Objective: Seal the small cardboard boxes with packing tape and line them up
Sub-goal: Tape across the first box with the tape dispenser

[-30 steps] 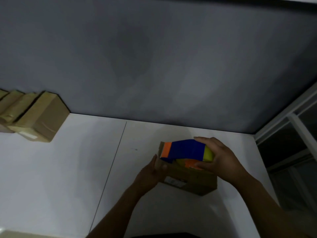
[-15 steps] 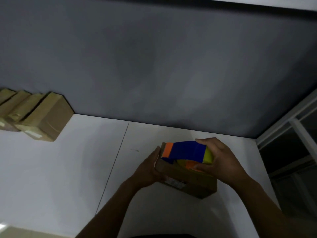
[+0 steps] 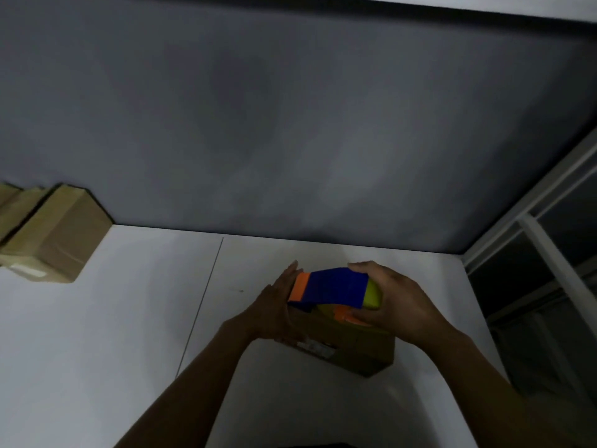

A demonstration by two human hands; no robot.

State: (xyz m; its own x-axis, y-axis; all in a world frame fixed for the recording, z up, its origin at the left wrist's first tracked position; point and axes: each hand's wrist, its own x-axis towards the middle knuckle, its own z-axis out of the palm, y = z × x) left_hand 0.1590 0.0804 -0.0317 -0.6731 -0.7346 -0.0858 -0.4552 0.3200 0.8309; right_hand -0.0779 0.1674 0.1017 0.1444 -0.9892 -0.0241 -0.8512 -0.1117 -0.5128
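1. since a second ago, the left hand [image 3: 277,307] has slid up the left end of the cardboard box [image 3: 365,350]. its fingers are now straighter and reach up beside the orange nose of the tape dispenser [image 3: 334,291]. the dispenser and the right hand [image 3: 400,307] have hardly shifted.
2. the cardboard box lies on the white counter [image 3: 129,334], near the right back corner, turned at an angle to the edge. the dispenser rests on its top face.
3. the left hand lies flat and open against the box's left end, pressing rather than gripping, so it seems to be steadying the box.
4. the right hand is curled round the yellow rear of the dispenser, fingers over the top and thumb below, and holds it firmly.
5. this box looks to be mid-sealing. the dispenser hides the top seam, so how much tape is already down cannot be told.
6. at the far left, a row of boxes [image 3: 61,234] stands side by side against the grey wall [image 3: 290,124], well apart from the one in hand. they appear taped and lined up, so that part is likely done. at least three show, and the frame edge cuts off the rest.
7. what is left for this box, by this reading, is to finish and cut the strip, then move it to the end of the row. no unsealed boxes are in view, so how many remain cannot be said.
8. a window frame [image 3: 529,227] borders the counter on the right.
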